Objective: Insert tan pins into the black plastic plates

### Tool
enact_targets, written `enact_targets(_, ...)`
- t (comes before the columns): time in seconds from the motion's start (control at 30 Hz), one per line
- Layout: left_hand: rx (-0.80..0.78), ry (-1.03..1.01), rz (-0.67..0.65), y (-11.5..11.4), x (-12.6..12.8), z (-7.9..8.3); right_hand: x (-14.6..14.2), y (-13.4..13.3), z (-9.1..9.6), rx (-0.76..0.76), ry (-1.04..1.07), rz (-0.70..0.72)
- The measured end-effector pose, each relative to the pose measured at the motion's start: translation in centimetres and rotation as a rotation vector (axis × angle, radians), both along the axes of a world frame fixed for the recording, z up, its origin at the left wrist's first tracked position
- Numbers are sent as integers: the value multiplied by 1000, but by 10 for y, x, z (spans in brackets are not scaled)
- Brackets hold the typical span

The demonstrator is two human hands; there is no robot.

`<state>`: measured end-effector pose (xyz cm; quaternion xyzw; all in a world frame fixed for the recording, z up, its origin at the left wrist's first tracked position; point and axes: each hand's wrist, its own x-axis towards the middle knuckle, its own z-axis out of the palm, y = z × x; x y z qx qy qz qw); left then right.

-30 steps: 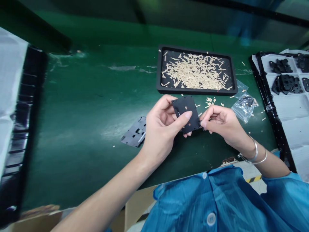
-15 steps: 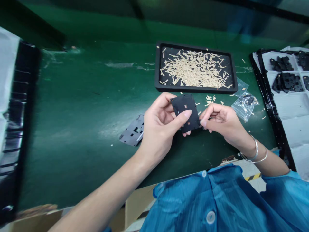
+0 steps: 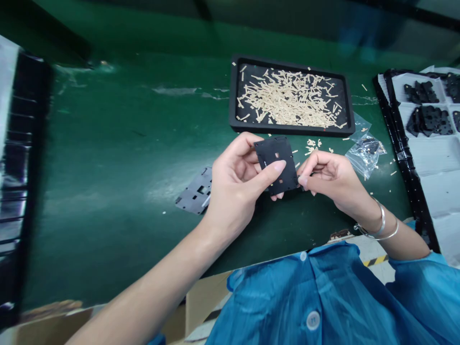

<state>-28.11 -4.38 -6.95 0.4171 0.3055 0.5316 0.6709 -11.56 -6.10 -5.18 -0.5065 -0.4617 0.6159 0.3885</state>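
Observation:
My left hand grips a thin black plate with small cut-outs, thumb across its face and fingers behind it. At the plate's lower right corner, the thumb and forefinger of my right hand are pinched together. Whatever lies between those fingertips is too small or hidden to make out. A second plate, dark grey with square holes, lies on the green table partly covered by my left hand. Beyond both hands stands a black tray holding a heap of small pale strips.
Loose pale bits lie between the tray and my right hand. A clear plastic bag rests beside them. On the right, a white compartment tray holds stacks of black parts. Another black-edged tray stands at the left.
The whole scene has shifted slightly up and left in view. Both hands keep nearly the same hold at the plate, which looks turned a little more upright.

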Motion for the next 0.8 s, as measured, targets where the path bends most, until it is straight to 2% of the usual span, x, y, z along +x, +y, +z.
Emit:
enact_targets(0.3,3,-26,13,0,2,-2,0,1,0,5,-40,-1)
enact_targets(0.57,14,-13,16,2,3,-1,1,2,-1,87,-43,-4)
enact_targets(0.8,16,-27,33,1,4,-1,0,2,-1,74,-78,-15)
